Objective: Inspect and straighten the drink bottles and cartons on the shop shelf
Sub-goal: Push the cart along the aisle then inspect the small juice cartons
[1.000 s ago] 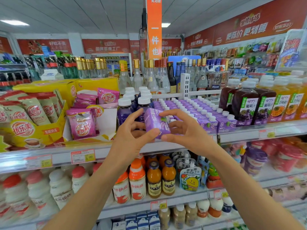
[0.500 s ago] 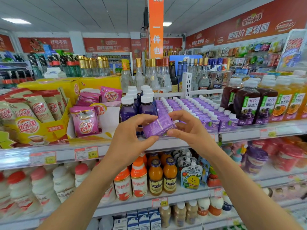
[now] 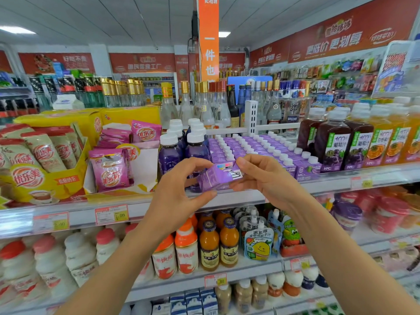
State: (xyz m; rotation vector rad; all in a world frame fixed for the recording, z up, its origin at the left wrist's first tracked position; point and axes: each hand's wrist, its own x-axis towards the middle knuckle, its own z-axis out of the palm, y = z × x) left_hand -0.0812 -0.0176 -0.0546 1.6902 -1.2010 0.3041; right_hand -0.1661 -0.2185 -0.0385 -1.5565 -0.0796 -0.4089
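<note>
Left hand (image 3: 179,196) and right hand (image 3: 266,178) pinch a small purple carton (image 3: 218,177) between curled fingers and thumbs. It's in the air just before the shelf edge (image 3: 141,208), in front of the purple bottles (image 3: 169,153) and rows of matching white-capped cartons (image 3: 250,144), with grape juice bottles (image 3: 334,142) standing to the right. Since a second ago it's been tipped over, barcode end up.

price tags (image 3: 111,214) blurred, carton (image 3: 218,177) print unreadable
</note>
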